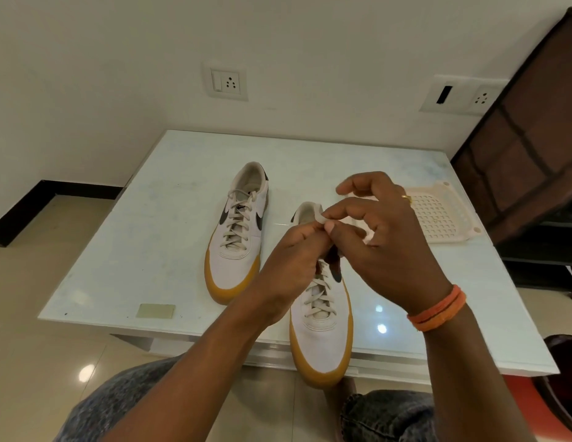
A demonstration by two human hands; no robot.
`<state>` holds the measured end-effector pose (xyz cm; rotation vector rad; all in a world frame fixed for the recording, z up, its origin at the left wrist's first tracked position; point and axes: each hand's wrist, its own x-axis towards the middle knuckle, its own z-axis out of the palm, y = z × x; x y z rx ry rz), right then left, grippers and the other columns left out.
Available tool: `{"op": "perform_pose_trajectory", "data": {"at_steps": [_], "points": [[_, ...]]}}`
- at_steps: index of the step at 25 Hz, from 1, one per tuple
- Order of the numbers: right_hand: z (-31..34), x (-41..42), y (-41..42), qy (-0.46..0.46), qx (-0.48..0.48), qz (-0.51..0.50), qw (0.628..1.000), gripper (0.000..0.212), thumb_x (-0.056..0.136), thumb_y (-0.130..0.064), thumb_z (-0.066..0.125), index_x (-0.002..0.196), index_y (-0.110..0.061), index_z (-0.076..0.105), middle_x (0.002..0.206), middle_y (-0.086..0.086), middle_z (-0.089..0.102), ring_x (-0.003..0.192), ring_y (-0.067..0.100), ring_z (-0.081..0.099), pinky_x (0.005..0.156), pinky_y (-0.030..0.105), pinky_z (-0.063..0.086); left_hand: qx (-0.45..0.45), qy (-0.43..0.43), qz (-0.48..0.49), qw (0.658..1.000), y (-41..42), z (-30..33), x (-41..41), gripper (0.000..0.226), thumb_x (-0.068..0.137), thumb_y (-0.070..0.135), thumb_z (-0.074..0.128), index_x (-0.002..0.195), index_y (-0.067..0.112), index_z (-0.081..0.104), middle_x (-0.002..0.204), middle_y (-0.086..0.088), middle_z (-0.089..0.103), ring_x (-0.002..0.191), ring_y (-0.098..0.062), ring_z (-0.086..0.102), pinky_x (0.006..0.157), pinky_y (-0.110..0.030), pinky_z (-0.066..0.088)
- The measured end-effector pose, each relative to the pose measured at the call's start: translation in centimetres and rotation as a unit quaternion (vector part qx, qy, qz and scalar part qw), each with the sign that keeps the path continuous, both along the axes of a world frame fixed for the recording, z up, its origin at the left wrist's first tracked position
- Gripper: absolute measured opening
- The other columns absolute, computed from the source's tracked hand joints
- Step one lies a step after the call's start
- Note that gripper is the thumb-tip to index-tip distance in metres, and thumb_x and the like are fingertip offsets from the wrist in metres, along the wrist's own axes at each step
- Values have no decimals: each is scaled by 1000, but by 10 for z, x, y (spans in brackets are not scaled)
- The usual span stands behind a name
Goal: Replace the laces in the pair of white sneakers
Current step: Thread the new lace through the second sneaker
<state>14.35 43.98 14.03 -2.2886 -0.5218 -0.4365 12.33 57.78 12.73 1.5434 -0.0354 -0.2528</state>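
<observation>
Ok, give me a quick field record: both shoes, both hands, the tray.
left shoe: on table, fully laced, untouched
right shoe: toe past the near table edge, lower eyelets laced
left hand: pinching lace above right shoe
right hand: pinching same lace end
tray: white, perforated, beyond right hand; contents hidden

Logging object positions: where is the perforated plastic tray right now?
The perforated plastic tray lies flat on the table, far right side, behind the right hand.
</observation>
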Motion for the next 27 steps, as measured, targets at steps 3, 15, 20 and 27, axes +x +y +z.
{"op": "perform_pose_trajectory", "data": {"at_steps": [3,15,20,27], "points": [[-7,7,-4,229,182,151,944,19,90,-22,59,97,-8,70,99,4,71,90,12,67,79,25,50,-20,19,-43,999,7,-7,5,34,101,18,40,72,16,58,58,3,53,57,-10,44,61,-27,35],[-51,31,-2,128,202,-62,969,11,75,1,77,73,-6,70,71,2,71,59,13,70,62,36,60,273,-109,60,954,26,-39,38,18,92,15,63,109,16,67,79,7,69,73,-5,64,67,-16,50],[-54,55,1,57,178,-136,973,24,77,3,65,85,-18,56,67,-2,58,58,9,52,59,17,44,407,-248,82,875,41,-59,67,12,92,19,62,97,22,73,79,8,69,74,-11,60,73,-30,52],[-74,70,17,187,261,-5,947,18,80,2,69,88,-13,76,83,-3,74,81,7,69,72,18,51,102,-137,170,970,32,-60,78,24,83,-3,69,90,20,73,78,5,73,69,-6,72,68,-21,57]]}}
